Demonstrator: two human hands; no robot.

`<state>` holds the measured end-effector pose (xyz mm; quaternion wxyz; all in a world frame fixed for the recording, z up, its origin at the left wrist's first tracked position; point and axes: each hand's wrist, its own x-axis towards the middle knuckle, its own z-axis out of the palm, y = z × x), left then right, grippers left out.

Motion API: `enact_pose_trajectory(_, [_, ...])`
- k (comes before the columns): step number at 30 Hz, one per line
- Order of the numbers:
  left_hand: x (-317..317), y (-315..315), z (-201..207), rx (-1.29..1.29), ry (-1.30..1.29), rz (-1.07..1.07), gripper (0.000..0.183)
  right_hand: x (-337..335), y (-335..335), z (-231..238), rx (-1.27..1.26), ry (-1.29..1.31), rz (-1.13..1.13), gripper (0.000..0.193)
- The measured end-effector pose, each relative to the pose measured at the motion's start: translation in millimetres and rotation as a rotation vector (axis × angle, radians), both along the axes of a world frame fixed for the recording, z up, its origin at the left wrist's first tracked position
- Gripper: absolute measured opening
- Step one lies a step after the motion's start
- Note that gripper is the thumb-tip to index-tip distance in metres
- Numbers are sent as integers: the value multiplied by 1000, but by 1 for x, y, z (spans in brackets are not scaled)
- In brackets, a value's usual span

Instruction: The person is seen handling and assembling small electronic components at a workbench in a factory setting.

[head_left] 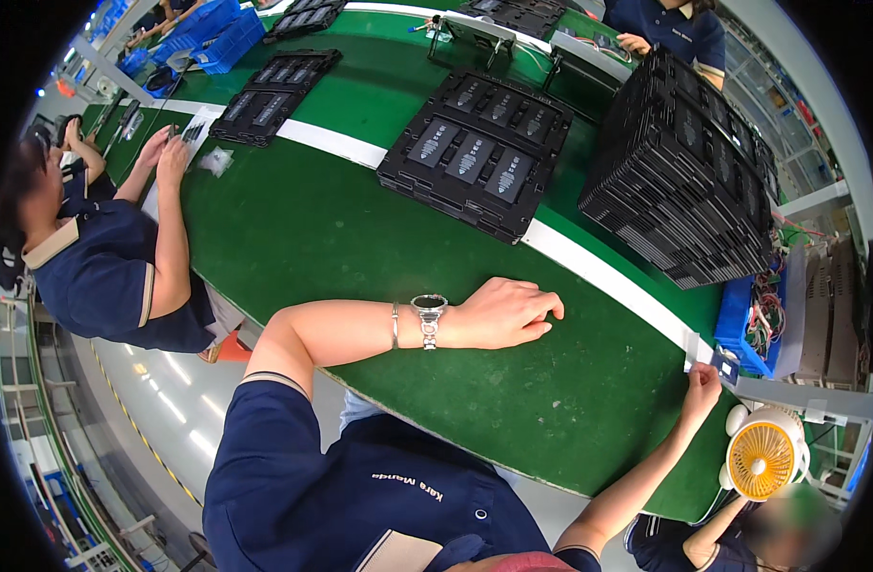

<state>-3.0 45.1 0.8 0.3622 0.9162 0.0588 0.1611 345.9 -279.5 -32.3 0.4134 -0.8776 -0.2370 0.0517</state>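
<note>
My left hand [503, 313] rests on the green tabletop [332, 238], its fingers loosely bent with a gap between thumb and forefinger. Nothing shows in it. At the far right of the table, my right hand [702, 384] pinches a small whitish translucent strip [692, 349]. Beside those fingers lies a small dark packet [727, 366] with a white patch. Beyond my left hand sits a black tray [475, 148] holding several dark rectangular modules with pale printing. I cannot tell exactly what the strip is.
A tall stack of black trays [680, 172] stands at the right. Behind my right hand are a blue bin [737, 324] of wires and a yellow-and-white fan [761, 462]. Another tray [273, 95] lies far left. Co-workers sit at left [112, 257], far right and lower right.
</note>
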Motion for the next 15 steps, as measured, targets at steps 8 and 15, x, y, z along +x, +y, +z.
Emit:
enact_pose_trajectory(8, [0, -1, -1, 18, 9, 13, 19, -38, 36, 24, -242, -435, -100, 9])
enact_pose_trajectory(15, [0, 0, 0, 29, 9, 14, 19, -83, 76, 45, -199, -636, 143, 8])
